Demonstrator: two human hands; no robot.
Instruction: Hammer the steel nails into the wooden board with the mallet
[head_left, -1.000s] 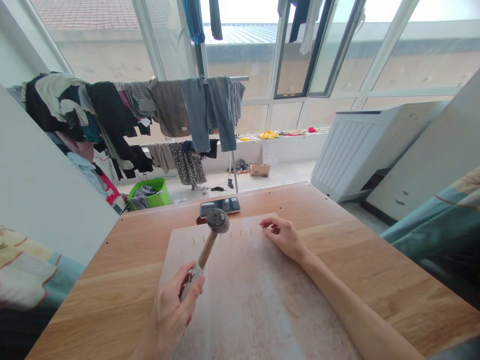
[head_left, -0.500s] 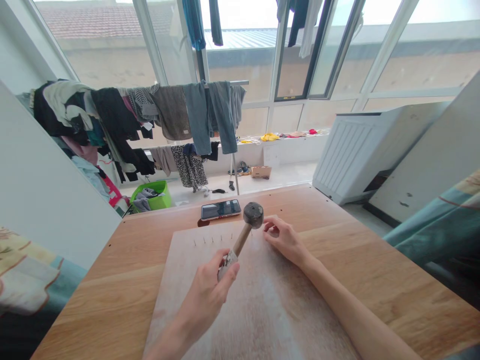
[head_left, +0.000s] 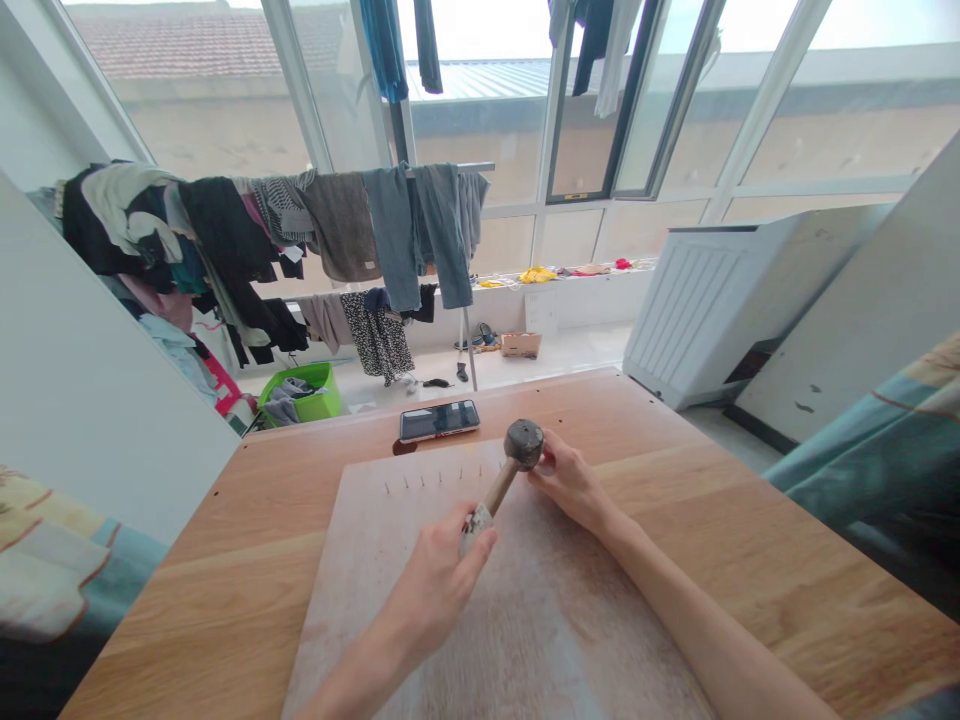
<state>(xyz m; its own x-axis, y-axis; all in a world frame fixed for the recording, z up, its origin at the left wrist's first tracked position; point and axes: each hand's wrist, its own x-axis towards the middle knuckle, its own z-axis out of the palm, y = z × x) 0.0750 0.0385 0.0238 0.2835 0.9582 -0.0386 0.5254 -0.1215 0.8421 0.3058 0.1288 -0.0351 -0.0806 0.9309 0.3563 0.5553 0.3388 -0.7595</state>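
My left hand (head_left: 442, 580) grips the wooden handle of a hammer (head_left: 506, 470), whose dark round head sits low over the far edge of a pale wooden board (head_left: 510, 620). Right beside the hammer head, my right hand (head_left: 574, 480) rests on the board with its fingers pinched together; what they pinch is hidden behind the head. A row of several small nails (head_left: 424, 480) stands upright along the board's far edge, left of the hammer.
The board lies on a wooden table (head_left: 750, 540). A phone (head_left: 439, 420) lies flat beyond the board near the table's far edge. Past the table are a clothes rack (head_left: 300, 230), a green basket (head_left: 304, 390) and a white cabinet (head_left: 727, 290).
The hammer swung from the left over the nail row to the right, then dropped lower, right against my right hand's fingers. My right hand stayed in place.
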